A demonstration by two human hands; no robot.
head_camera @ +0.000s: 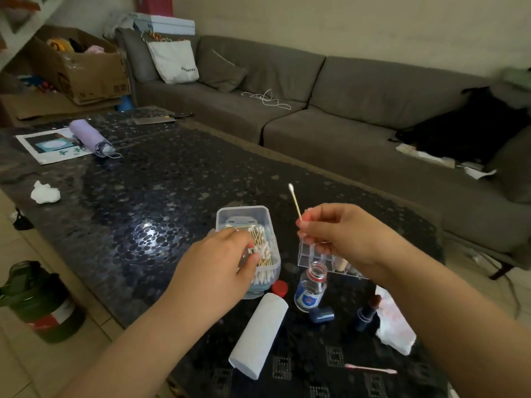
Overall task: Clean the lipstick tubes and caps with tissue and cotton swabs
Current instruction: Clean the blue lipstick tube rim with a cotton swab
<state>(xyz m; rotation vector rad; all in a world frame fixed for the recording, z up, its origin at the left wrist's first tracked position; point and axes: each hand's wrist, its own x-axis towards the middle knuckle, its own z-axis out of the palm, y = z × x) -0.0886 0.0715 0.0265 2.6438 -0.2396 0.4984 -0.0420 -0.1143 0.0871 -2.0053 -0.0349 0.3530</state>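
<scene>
A fresh cotton swab (295, 201) was held up in the right hand (342, 237), pinched at its lower end between thumb and fingertips, its long axis standing nearly upright with a slight lean to the left, white tip on top. The left hand (221, 259) was laid over the open swab box (247, 248), fingers curled down among the swabs; whether one was actually pinched there could not be told.

Everything the swab was meant for was found below and toward the person from the right-hand grip. The small clear bottle (311, 287), uncapped, stood almost directly beneath that grip, mouth up, its red cap (279, 288) lying just to the left of it. The swab's free tip was pointed away from the bottle mouth, so a dip would likely call for the stick to be turned over or the hand lowered.

Further below the grip and a touch to its right, an open dark-blue lipstick tube (366, 313) was seen standing with its bullet exposed, touching crumpled tissue (395, 326); its blue cap (321, 314) lay on its side between tube and bottle. The right hand was judged the nearer one to all three. A tissue roll (260, 334) was lying below the left hand, its long axis slanted, and a used pink-stained swab (370, 368) was left on the table (143, 196) at the near edge.
</scene>
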